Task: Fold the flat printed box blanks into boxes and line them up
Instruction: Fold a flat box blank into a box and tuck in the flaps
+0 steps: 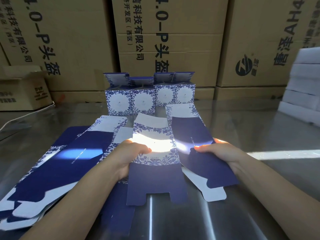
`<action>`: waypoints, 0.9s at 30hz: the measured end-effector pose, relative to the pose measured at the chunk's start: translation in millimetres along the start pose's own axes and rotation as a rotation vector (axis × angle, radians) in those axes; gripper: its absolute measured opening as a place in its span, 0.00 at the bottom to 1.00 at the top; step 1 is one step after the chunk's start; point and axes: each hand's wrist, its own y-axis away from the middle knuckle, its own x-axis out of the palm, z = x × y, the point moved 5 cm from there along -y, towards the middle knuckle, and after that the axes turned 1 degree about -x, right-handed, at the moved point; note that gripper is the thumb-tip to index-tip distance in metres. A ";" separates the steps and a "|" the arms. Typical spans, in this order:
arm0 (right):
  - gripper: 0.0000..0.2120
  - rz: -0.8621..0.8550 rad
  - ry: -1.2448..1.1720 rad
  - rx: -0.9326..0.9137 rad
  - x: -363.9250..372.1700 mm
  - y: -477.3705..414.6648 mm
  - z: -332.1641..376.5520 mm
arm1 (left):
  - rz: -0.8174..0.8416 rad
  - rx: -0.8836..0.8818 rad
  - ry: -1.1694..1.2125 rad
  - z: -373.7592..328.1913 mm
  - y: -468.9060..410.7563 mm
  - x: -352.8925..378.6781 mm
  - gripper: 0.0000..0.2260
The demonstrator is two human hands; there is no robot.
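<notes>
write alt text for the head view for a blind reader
The left hand and right hand hold a blue-and-white printed box blank over a shiny table. A pile of flat blanks lies at left; four folded boxes stand behind, before big cardboard cartons.

The flat card box blank (159, 153) has a white front panel ringed with a blue leaf-and-flower print. Its side panel and bottom flaps are plain dark navy, white underneath. Behind it, the four folded card boxes (149, 99) show the same white faces and blue floral borders, with navy-edged lids. Left of it, the pile of flat card blanks (57, 167) is navy with white and floral patches. Under it the table (259, 129) is glossy grey. Further behind it stand brown corrugated cartons (173, 40) printed in black characters, and to its right a plain white stack of boxes (303, 87).
</notes>
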 end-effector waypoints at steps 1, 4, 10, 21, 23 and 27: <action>0.14 0.001 0.014 0.004 0.1 -1.0 -0.7 | -0.005 0.005 -0.007 0.2 -0.3 -0.5 0.08; 0.14 -0.008 0.027 0.017 -0.3 -1.3 -0.7 | -0.006 -0.001 -0.012 1.2 -0.4 -2.0 0.09; 0.14 0.004 0.035 0.089 -0.9 2.1 -0.3 | 0.023 -0.038 0.067 -1.4 4.2 0.8 0.03; 0.17 0.044 0.013 0.100 0.5 4.3 -0.2 | 0.108 -0.057 0.133 -2.2 9.4 4.8 0.09; 0.13 0.024 -0.010 0.071 -0.4 4.1 0.7 | 0.089 -0.052 0.113 -1.5 7.5 3.4 0.12; 0.09 -0.002 -0.035 0.023 0.4 4.2 1.7 | 0.033 -0.019 0.045 -1.1 4.0 -0.4 0.16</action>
